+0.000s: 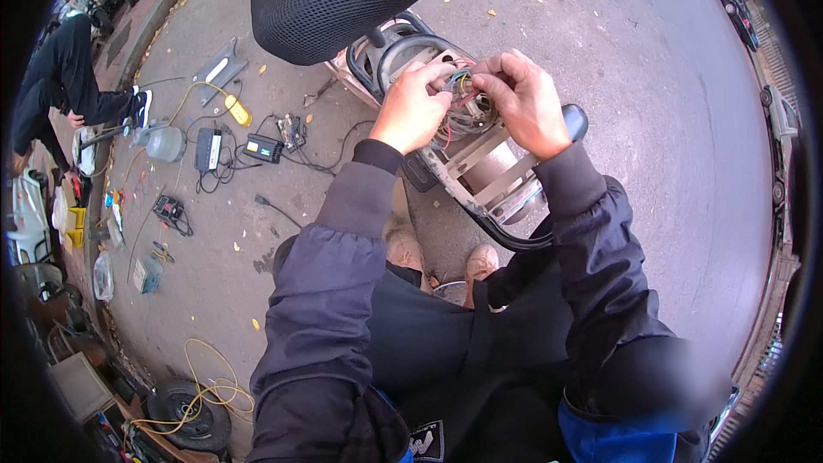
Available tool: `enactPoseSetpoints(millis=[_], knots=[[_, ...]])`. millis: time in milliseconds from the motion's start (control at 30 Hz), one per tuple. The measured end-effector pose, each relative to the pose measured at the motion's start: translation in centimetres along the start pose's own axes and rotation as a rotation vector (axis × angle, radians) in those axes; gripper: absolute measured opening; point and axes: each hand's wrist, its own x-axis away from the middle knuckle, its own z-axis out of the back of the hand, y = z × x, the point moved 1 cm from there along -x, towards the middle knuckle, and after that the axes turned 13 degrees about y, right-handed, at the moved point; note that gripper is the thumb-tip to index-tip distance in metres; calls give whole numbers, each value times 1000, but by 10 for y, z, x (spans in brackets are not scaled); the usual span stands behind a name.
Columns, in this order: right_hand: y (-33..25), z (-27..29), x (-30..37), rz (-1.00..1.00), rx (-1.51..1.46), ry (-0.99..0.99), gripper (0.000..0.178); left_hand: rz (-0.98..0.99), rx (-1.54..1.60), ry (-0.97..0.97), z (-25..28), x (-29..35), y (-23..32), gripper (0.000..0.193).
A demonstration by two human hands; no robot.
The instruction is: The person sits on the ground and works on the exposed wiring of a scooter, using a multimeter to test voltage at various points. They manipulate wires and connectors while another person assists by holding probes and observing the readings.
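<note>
Wires (pixel 464 79), thin and coloured green, red and yellow among others, bunch up right between the two hands, over the open vehicle frame (pixel 477 149). I have the left hand (pixel 413 109) narrowed, thumb and fingertips pinched on the bunch from its left; the right hand (pixel 523 103) pinches in from the other side, thumb against curled fingers. Which strand each one grips is too small for me to tell.

To handle these well, I would use light pinches set close together, steady the wrists, and part the strands one at a time so that nothing thin gets tugged. Any bare end is best held off its neighbours and off the metal below.

Beyond the hands and to their left, the black mesh seat (pixel 343 0) looms over the frame, so I would leave it room. Well apart on the left, a yellow socket block (pixel 237 110) and a black box (pixel 262 147) lie on the pavement (pixel 231 274).
</note>
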Motion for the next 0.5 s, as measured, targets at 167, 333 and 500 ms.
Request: enactPoseSetpoints(millis=[167,333,500], knots=[[1,-3,-3,-415,-457,-32,10,-82,53,39,8,4,-11,27],[2,9,-2,-491,-539,-46,30,74,211,-10,8,16,-17,16],[-8,0,8,-404,-212,-277,30,97,319,30,9,17,-15,18]])
